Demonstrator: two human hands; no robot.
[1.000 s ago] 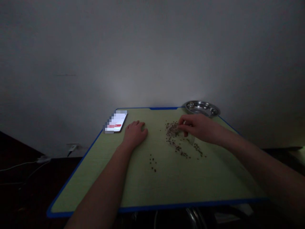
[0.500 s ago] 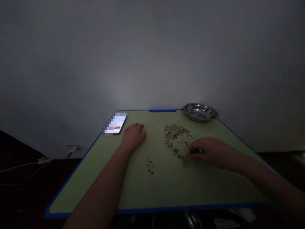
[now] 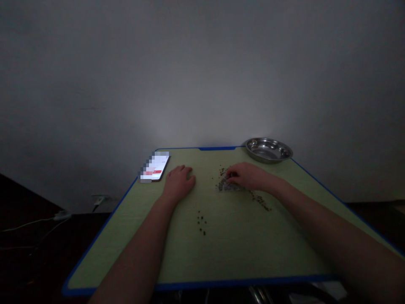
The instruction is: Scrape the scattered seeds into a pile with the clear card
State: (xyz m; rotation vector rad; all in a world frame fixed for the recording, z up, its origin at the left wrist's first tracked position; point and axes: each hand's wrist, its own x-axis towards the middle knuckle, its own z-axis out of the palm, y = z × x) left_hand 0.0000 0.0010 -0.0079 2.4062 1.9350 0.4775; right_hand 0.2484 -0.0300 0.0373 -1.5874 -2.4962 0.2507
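Observation:
My left hand (image 3: 179, 184) lies palm down on the pale green tabletop (image 3: 247, 249), its fingers slightly bent and the thumb apart, holding nothing. My right hand (image 3: 247, 175) is over the pile of small dark and pale grains (image 3: 224, 184), fingers pinched together. Under its fingertips shows a see-through flat piece (image 3: 233, 188), apparently gripped at its upper edge; its exact kind is unclear in the dim light. The hand hides part of the pile. A short streak of dark grains (image 3: 261, 200) lies below the right wrist. Several separate dark grains (image 3: 201, 223) sit nearer to me, between my forearms.
A shiny metal bowl (image 3: 268, 151) stands at the table's back right corner. At the left edge lies a phone (image 3: 156, 166) with a lit screen. A blue rim (image 3: 202, 285) borders the table, and a wall rises behind. Cables (image 3: 61, 215) run at the lower left.
My right hand has moved left and away from me with the see-through piece, onto the pile. Grains now form a streak right of the pile. My left hand has stayed in place.

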